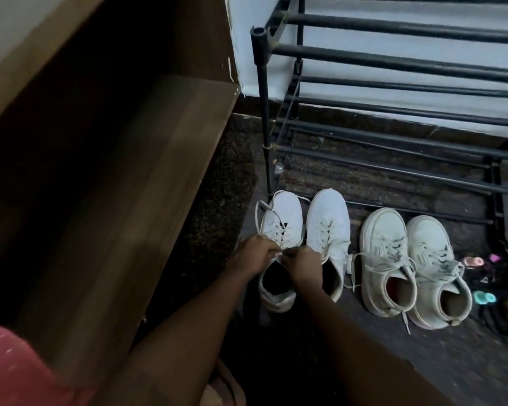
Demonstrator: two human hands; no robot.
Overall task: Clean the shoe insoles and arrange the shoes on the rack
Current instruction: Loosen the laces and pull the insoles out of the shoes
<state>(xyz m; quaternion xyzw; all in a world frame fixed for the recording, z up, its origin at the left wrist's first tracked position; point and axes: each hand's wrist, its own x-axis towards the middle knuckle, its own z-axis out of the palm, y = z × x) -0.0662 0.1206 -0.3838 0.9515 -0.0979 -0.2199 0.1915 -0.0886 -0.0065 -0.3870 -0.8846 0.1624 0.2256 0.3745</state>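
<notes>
While both hands met over the leftmost white sneaker [286, 212], the left hand [255, 254] and right hand [302, 266] had fingers curled, each pinching its laces [279, 233] near the tongue. That sneaker stood on the floor [423, 347] just before the black rack [393, 58], by its left post. Its mate [329, 224] stood close beside it, and a second white pair [384, 238] stood further right along the rack's front.

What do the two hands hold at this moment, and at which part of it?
Both the left hand and the right hand pinch the leftmost white shoe at the top of its lacing; whether lace or tongue cannot be told.
</notes>
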